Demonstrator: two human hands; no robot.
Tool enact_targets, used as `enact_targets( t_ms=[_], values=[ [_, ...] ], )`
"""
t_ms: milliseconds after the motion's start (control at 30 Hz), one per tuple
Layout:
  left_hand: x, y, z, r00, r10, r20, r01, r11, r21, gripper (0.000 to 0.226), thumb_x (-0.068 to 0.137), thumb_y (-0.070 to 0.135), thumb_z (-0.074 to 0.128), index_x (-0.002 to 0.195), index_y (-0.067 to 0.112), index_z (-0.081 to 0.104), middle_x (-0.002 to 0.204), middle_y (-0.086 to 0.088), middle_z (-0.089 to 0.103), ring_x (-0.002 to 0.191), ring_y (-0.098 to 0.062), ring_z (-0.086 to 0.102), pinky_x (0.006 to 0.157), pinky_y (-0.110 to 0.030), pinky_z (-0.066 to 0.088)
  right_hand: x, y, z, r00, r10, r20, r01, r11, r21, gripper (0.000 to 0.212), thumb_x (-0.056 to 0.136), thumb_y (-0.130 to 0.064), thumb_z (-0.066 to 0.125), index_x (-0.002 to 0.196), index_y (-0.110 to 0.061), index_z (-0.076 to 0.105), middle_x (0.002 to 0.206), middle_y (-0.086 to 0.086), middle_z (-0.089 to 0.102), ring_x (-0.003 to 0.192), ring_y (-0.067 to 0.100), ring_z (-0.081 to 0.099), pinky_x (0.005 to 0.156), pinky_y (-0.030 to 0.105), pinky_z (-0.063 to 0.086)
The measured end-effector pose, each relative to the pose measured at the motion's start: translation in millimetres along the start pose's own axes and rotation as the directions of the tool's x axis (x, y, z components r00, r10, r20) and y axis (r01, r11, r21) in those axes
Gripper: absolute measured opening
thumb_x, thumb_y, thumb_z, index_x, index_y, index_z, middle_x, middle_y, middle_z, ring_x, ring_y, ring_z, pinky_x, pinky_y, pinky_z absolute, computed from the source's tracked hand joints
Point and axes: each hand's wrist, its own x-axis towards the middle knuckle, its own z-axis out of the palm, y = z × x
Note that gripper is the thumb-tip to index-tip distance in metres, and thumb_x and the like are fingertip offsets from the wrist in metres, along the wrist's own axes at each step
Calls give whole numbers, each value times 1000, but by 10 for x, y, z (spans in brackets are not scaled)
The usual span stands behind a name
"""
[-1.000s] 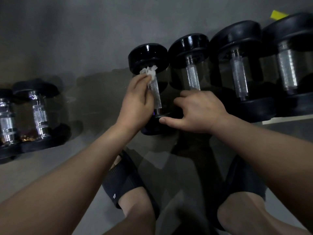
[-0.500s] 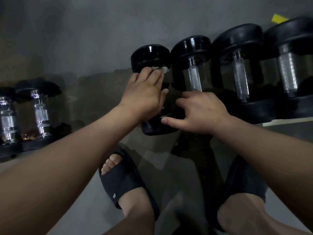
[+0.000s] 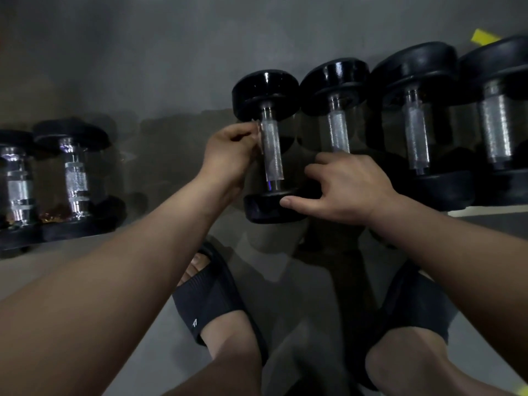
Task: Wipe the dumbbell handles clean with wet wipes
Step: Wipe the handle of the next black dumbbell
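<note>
The person crouches over a row of black dumbbells lying on the floor [image 3: 314, 310] against the wall [image 3: 171, 38]. The left grip [image 3: 233, 151] is clenched on a wet wipe [image 3: 259, 134], of which only a pale sliver shows, held against the left side of the handle [image 3: 273, 155] of the leftmost dumbbell [image 3: 267, 92]. The right grip [image 3: 345, 187] grasps that dumbbell's near head, thumb on its rim, apparently steadying it. This handle looks partway wiped. The neighbouring dumbbells [image 3: 338, 132] on the right and the chrome dumbbells [image 3: 75, 178] well apart on the left give no sign either way, so most may remain
</note>
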Motion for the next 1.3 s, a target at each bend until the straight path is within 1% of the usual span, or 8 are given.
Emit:
enact_targets(
  t_ms=[167,300,433,533,833,967,1133,1300],
  values=[
    [54,12,48,979,-187,82,199,966,-163,24,95,-13,50,114,-9,65,104,-21,70,90,-26,71,78,-27,60,3,-5,4,1000,28,-1,-28,999,-23,80,71,-98,23,82,-28,60,81,-10,51,89,22,61,63,30,35],
    [47,18,-26,954,-264,144,270,963,-20,24,98,-10,47,101,0,68,90,-11,71,82,-20,66,71,-22,55,6,-16,3,1000,27,2,-27,999,-22,79,73,-97,24,80,-28,59,80,-9,50,87,22,61,62,30,34],
    [-68,29,-73,899,-367,241,374,927,15,36,100,-8,40,122,2,67,98,-10,73,81,-17,70,73,-26,61,5,-15,-17,999,32,1,-32,999,-31,79,73,-96,25,82,-27,62,80,-9,50,86,22,61,62,30,34],
    [-54,26,-97,912,-354,207,366,930,-23,51,91,-19,30,123,-1,64,118,-14,72,107,-24,69,94,-32,57,10,-14,-23,1000,28,8,-28,999,-27,80,72,-97,24,82,-27,62,80,-9,49,87,23,61,63,30,35],
    [-167,-57,-93,974,-218,54,220,975,-35,18,90,-2,68,108,-2,72,92,-10,75,81,-14,72,75,-20,57,-2,6,-8,1000,11,-7,-11,1000,4,71,72,-97,23,75,-31,47,80,-9,48,88,22,60,64,30,34],
    [72,76,79,986,-150,-74,142,985,-102,20,92,1,68,111,-3,71,98,-18,74,85,-26,71,80,-34,58,1,-2,10,1000,20,-3,-20,1000,-19,77,73,-97,24,78,-28,57,81,-8,50,89,23,61,63,31,36],
    [-87,-72,-29,943,-319,92,296,934,201,19,101,6,53,107,3,71,105,-13,74,103,-33,70,96,-45,53,5,-4,5,1000,12,2,-12,1000,-15,75,73,-96,22,77,-28,54,79,-8,47,86,23,60,61,31,34],
    [-65,-10,-60,921,-353,164,306,917,254,25,100,-7,44,106,1,67,94,-10,74,83,-21,71,73,-31,61,6,11,9,1000,19,1,-19,1000,-21,82,72,-97,20,83,-27,62,82,-7,52,86,23,60,62,31,37]
  ],
)
